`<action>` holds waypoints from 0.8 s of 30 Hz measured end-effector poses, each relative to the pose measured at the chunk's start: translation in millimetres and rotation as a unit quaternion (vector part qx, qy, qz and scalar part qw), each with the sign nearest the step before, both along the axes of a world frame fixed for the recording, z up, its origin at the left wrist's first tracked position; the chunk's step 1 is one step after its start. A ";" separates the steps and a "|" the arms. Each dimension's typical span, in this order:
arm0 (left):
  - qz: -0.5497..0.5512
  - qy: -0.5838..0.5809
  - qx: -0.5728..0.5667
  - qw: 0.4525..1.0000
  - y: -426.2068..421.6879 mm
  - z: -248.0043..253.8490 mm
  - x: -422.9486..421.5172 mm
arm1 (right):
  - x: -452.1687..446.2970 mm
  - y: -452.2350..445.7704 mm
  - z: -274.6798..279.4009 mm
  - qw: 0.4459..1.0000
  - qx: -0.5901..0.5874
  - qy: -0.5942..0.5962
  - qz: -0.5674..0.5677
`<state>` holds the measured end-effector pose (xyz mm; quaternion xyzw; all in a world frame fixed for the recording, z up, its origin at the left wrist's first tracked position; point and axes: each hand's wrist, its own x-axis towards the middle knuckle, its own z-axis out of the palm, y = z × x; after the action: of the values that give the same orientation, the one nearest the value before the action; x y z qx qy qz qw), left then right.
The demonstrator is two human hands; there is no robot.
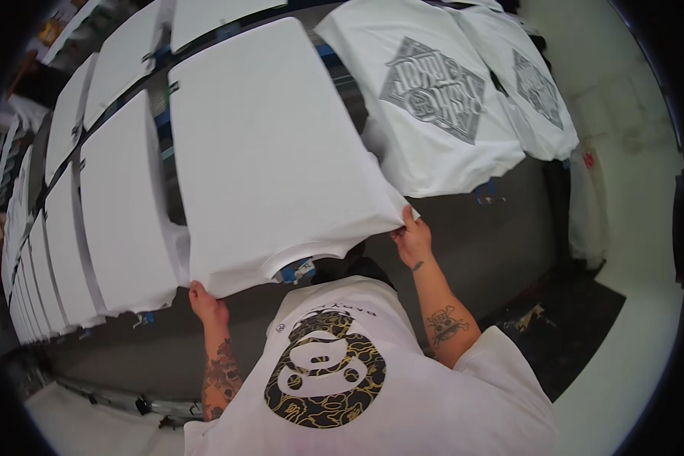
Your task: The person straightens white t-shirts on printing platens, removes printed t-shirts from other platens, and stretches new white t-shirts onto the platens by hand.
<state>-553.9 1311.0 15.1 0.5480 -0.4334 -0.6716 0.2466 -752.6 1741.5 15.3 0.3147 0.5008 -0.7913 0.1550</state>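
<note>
A plain white shirt (266, 152) is spread over a flat board, its neckline toward me. My left hand (208, 302) pinches the shirt's near left corner. On the other side, my right hand (413, 237) grips the near right corner, fingers closed on the cloth. Between my hands, a blue clamp part (296, 270) shows inside the neck opening. The cloth looks mostly smooth, with slight folds near the corners.
More boards with plain white shirts (121, 205) run in a row to the left. At the upper right lie white shirts with a grey diamond print (433, 91). A clear plastic bag (587, 205) hangs at the right by a pale wall (623, 99).
</note>
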 end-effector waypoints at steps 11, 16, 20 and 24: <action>0.091 0.072 0.008 0.993 10.1 -1.5 13.4 | 2.2 17.3 9.2 0.992 -0.030 0.015 0.123; 0.088 0.024 -0.037 0.995 9.0 -5.6 16.4 | 0.4 17.5 10.5 0.993 0.009 0.012 0.118; 0.085 0.020 -0.058 0.994 6.6 -11.8 18.8 | 1.1 17.3 9.2 0.993 0.022 0.012 0.117; 0.075 -0.002 -0.074 0.994 5.4 -5.6 17.4 | 0.8 19.1 7.0 0.992 0.031 0.016 0.122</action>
<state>-536.5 1316.5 9.5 0.5600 -0.4403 -0.6165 0.3353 -751.8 1760.6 22.3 0.2434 0.5619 -0.7557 0.2324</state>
